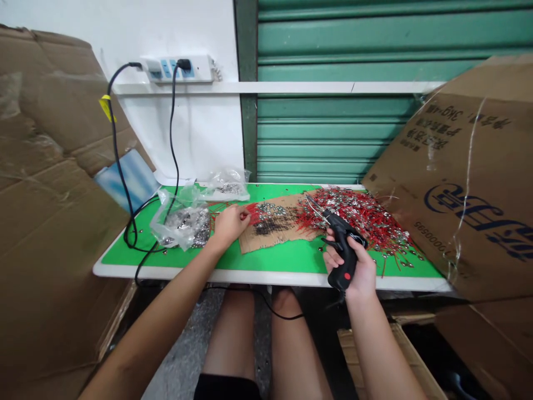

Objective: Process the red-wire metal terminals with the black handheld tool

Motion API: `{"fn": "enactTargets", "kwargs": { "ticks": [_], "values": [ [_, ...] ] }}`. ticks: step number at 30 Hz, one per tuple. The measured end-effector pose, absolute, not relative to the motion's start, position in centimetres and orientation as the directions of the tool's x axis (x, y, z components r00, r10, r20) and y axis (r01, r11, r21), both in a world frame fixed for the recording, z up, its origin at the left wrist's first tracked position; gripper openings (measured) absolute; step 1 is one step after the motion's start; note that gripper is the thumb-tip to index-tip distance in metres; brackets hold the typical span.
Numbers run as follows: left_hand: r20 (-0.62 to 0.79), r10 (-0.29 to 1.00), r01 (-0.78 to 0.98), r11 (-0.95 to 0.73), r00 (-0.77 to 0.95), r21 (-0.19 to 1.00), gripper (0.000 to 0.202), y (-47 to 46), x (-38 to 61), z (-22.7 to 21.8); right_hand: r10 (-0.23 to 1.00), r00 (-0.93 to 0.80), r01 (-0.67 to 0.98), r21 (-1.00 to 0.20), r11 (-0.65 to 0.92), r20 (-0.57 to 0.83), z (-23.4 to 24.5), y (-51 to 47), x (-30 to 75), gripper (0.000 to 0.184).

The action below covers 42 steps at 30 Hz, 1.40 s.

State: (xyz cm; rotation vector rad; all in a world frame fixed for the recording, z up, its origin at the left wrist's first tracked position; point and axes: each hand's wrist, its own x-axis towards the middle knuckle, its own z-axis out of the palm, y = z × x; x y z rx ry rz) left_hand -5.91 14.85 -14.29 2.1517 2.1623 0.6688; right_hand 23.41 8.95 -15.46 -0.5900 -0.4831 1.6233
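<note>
My right hand (361, 265) is wrapped round the grip of a black soldering gun (343, 244). Its thin metal tip points up and left, over the edge of a heap of red wires with small silvery metal parts (353, 214). My left hand (231, 225) has its fingertips pinched together at a bundle of red wires (252, 213); what lies between them is too small to make out. Beside those fingers, rows of silvery parts (270, 211) lie on a strip of cardboard (270, 241) with dark scorch-like marks.
Clear plastic bags (183, 219) of small metal parts lie left on the green tabletop (166, 264). Black cords (113, 128) run down from a power strip (204, 66). Large cardboard sheets flank both sides (45, 194); a green shutter (375, 128) stands behind.
</note>
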Motion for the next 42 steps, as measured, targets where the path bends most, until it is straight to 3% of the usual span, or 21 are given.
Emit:
{"fn": "enactTargets", "kwargs": {
  "ticks": [9,15,19,22,27,34,42],
  "values": [
    [0.353,0.935,0.93,-0.105,-0.029,0.353,0.021,15.5,-6.8,-14.8,0.986,-0.099,-0.792,-0.589,-0.16,-0.134,-15.3,9.0,23.3,0.019],
    [0.418,0.908,0.889,-0.167,-0.03,0.427,0.015,13.8,-6.8,-14.9,0.986,-0.098,-0.73,-0.664,-0.163,-0.135,-15.1,9.1,23.3,0.022],
    [0.374,0.923,0.885,-0.094,-0.094,0.456,0.026,12.1,-6.4,-15.8,0.978,-0.143,-0.583,-0.786,-0.205,-0.149,-14.9,9.4,23.0,0.023],
    [0.381,0.921,0.875,-0.116,-0.083,0.469,0.035,11.5,-6.4,-16.6,0.947,-0.221,-0.386,-0.87,-0.306,-0.234,-14.7,10.0,22.5,0.026],
    [0.407,0.913,0.818,-0.216,-0.025,0.534,0.022,11.3,-6.6,-17.3,0.897,-0.279,-0.119,-0.915,-0.386,-0.342,-14.3,11.4,21.7,0.037],
    [0.361,0.932,0.867,-0.203,0.028,0.456,0.009,11.1,-6.3,-16.9,0.876,-0.269,-0.011,-0.908,-0.419,-0.401,-14.1,11.9,21.0,0.041],
    [0.336,0.942,0.866,-0.186,0.023,0.464,0.008,11.2,-6.3,-17.0,0.875,-0.262,0.039,-0.91,-0.412,-0.407,-14.1,12.0,20.8,0.041]
  ]
}}
